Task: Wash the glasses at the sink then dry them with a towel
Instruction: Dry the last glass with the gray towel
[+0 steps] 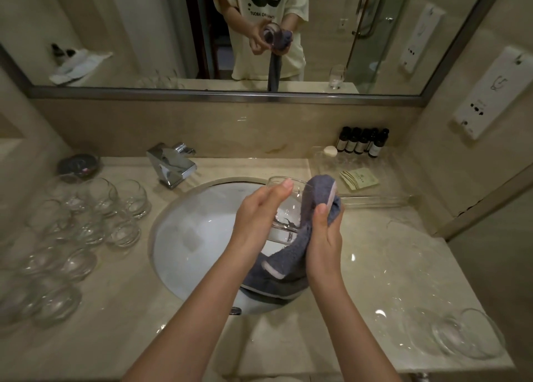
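Left hand (259, 217) is gripping a clear round stemless glass (284, 208) over the white sink basin (184, 237), glass tilted, rim pointing away, droplets showing inside. Right hand (324, 237) is clutching a grey towel (314, 197) with a pale stripe, bunched against the glass's right side, its tail hanging down below both wrists into the basin. More clear glasses (95, 208) are sitting on the counter well left of the left hand.

We see a grey-blue towel (310, 208) with a pale pink stripe near its edge. The glass (284, 208) is clear, without colour. The sink (199, 237) is white, the counter (383, 266) beige marble with faint veins, the small bottles (362, 142) dark with pale labels.
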A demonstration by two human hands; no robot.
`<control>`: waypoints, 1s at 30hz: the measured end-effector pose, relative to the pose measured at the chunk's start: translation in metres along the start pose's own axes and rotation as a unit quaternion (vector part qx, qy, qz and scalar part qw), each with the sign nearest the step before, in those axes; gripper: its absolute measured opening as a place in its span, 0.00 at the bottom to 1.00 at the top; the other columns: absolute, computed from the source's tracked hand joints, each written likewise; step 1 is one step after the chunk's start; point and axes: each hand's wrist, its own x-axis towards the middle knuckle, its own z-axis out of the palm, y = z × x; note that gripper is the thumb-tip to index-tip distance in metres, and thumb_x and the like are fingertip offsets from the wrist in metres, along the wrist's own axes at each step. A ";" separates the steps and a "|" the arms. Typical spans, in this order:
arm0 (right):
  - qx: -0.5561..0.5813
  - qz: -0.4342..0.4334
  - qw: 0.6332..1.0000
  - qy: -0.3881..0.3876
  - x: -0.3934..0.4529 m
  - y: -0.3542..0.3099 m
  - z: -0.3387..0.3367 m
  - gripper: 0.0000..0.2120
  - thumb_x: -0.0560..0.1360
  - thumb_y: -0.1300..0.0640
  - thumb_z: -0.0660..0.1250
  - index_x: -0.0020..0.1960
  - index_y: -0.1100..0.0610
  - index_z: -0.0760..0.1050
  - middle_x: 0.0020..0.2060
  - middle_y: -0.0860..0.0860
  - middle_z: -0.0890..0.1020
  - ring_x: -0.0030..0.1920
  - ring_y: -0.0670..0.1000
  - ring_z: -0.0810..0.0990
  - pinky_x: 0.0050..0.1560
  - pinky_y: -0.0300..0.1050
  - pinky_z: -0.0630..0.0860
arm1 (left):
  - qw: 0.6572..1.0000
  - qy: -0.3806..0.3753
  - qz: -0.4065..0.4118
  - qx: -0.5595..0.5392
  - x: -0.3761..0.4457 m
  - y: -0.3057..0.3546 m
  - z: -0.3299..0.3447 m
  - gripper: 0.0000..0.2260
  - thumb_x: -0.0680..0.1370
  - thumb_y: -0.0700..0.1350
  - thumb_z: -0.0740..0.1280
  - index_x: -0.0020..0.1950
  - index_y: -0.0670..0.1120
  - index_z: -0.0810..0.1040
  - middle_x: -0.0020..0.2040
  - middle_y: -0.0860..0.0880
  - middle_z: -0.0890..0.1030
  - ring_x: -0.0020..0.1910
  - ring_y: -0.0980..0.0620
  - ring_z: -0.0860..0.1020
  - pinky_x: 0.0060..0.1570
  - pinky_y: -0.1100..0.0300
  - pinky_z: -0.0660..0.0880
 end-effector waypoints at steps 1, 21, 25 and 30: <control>-0.007 -0.005 1.000 -0.003 -0.001 -0.002 0.000 0.25 0.80 0.39 0.53 0.74 0.47 0.58 0.54 0.38 0.75 0.56 0.37 0.76 0.54 0.36 0.70 | 0.999 0.026 0.007 0.026 -0.001 -0.002 -0.002 0.20 0.68 0.70 0.66 0.47 0.56 0.79 0.41 0.59 0.81 0.46 0.56 0.79 0.51 0.58 0.73; 0.001 -0.007 1.000 -0.007 -0.018 -0.005 0.009 0.19 0.81 0.43 0.53 0.70 0.45 0.63 0.59 0.48 0.77 0.60 0.49 0.76 0.55 0.41 0.71 | 0.989 0.089 0.009 0.122 -0.022 -0.013 -0.019 0.32 0.66 0.73 0.64 0.60 0.52 0.70 0.44 0.52 0.78 0.51 0.49 0.79 0.55 0.52 0.72; -0.020 -0.037 0.999 -0.011 -0.020 -0.007 0.015 0.27 0.74 0.34 0.52 0.71 0.42 0.61 0.61 0.48 0.78 0.59 0.48 0.77 0.58 0.47 0.73 | 0.990 0.052 0.013 0.131 -0.024 -0.007 -0.024 0.38 0.58 0.74 0.70 0.59 0.52 0.68 0.45 0.52 0.79 0.48 0.50 0.81 0.48 0.53 0.77; 0.044 -0.001 0.999 -0.025 -0.015 -0.016 0.014 0.19 0.80 0.41 0.52 0.70 0.41 0.58 0.59 0.43 0.75 0.61 0.45 0.75 0.62 0.44 0.70 | 0.992 -0.049 -0.061 -0.100 -0.024 -0.005 -0.030 0.28 0.64 0.62 0.76 0.55 0.47 0.76 0.47 0.45 0.83 0.36 0.52 0.82 0.32 0.61 0.76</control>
